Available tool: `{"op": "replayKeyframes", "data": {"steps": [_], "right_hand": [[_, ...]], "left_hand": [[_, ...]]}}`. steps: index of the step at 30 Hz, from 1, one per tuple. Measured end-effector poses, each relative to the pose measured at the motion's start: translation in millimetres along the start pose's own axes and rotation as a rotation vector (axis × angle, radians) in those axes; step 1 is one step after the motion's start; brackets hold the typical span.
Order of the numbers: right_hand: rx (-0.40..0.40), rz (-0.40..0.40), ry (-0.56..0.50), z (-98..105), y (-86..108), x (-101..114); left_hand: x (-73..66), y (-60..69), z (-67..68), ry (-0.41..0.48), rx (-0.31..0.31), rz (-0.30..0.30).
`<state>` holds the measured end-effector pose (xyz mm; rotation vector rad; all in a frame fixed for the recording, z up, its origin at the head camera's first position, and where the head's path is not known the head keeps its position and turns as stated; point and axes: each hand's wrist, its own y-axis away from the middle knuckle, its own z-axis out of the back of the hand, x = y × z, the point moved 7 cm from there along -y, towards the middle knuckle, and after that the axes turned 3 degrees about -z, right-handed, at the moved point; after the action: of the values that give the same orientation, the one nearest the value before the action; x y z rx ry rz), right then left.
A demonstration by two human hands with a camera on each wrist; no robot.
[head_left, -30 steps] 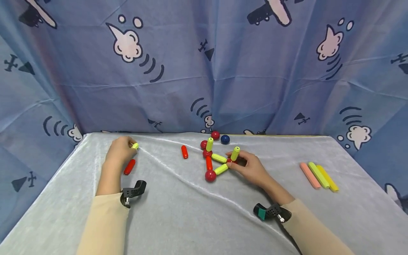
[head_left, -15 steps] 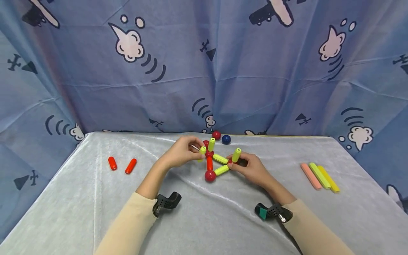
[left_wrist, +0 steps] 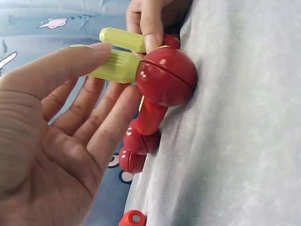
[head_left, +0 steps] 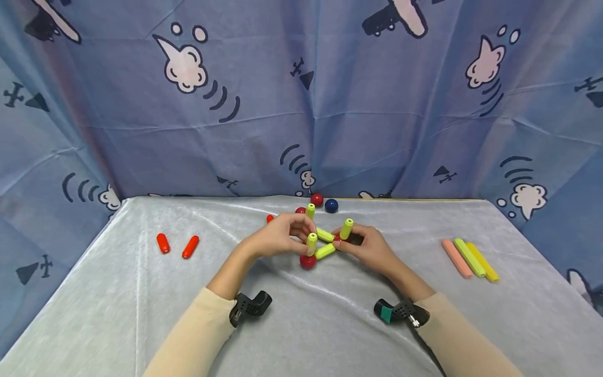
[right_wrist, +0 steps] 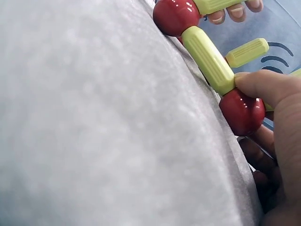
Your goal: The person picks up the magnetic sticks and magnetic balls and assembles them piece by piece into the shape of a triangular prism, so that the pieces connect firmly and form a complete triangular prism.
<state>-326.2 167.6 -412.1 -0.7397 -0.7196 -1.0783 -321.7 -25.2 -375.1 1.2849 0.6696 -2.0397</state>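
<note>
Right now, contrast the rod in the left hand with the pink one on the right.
The lime rod is upright; the pink rod lies flat. The lime rod looks shorter than the pink rod. The left hand pinches the lime rod; no hand touches the pink rod. Both are straight.

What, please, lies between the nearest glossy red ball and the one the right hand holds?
A ribbed yellow-green rod, as the right wrist view shows.

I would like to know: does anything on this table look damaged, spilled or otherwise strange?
Nothing visible looks damaged or spilled. The only small irregularity is the pale cloth: a diagonal crease passes below the ball-and-stick structure, so it isn't smooth there.
</note>
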Motion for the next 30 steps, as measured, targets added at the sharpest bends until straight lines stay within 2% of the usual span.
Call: {"op": "replayKeyframes", "data": {"steps": [3,7,9,12,16,23,28,30], "right_hand": [[-0.013,-0.006,-0.003,0.6,0.4,0.8],[-0.047,-0.004,0.011,3.0,1.8,2.0],[-0.069,-0.009,0.027,4.9,2.1,1.8],[-0.089,-0.023,0.047,6.7,1.5,-0.3],[-0.073,-0.007,0.054,6.4,2.3,-0.5],[-0.008,0.02,0.043,2.7,5.4,0.8],[-0.005,0.026,0.049,2.5,5.2,2.6],[-0.005,0.03,0.051,2.5,4.8,3.2]], "left_hand": [[2.3,-0.5,-3.9,-0.072,0.045,0.018],[1.8,-2.2,-9.8,-0.189,0.09,-0.001],[1.2,-2.7,-10.4,-0.219,0.083,0.0],[1.9,-2.6,-6.6,-0.258,0.035,0.017],[3.7,-1.2,-1.4,-0.26,-0.01,0.013],[8.8,-1.4,1.7,-0.238,-0.051,0.005],[11.5,-0.8,3.9,-0.249,-0.039,0.014],[12.2,1.3,9.2,-0.241,-0.037,0.021]]}}
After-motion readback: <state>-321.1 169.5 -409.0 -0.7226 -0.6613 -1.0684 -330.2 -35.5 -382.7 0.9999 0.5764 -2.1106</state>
